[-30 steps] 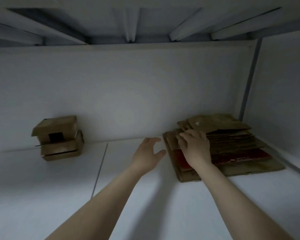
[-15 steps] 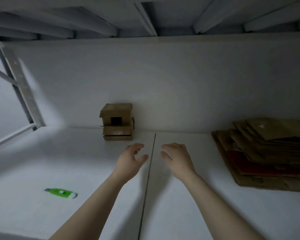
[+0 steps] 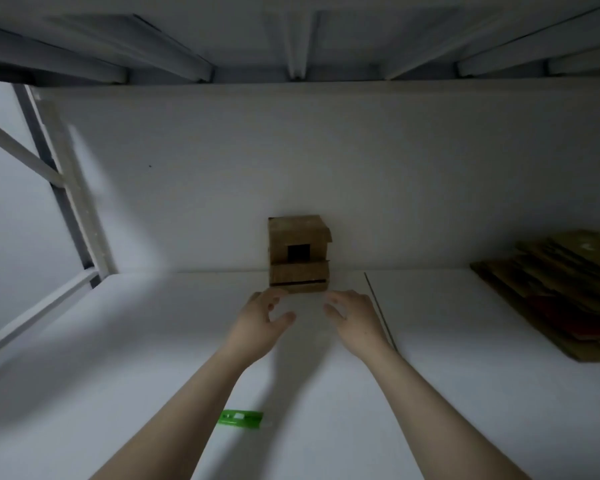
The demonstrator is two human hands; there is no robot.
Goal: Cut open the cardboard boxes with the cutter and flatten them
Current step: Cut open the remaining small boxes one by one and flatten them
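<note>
Cardboard box [image 3: 298, 254] at 12 o'clock; left hand [image 3: 260, 323], right hand [image 3: 355, 318] empty, fingers spread, likely to grab its sides; cutter [image 3: 241, 419] at 7.

Two bare arms reach forward from the bottom edge, side by side. The left forearm [image 3: 187, 414] angles up and to the right, and the right forearm [image 3: 433, 410] angles up and to the left, so the wrists sit closer together than the elbows. The left hand [image 3: 258, 323] and right hand [image 3: 355, 320] are level with each other, a gap between them, palms down. The fingers of both are loosely spread and slightly curved, thumbs pointing inward toward each other.
</note>
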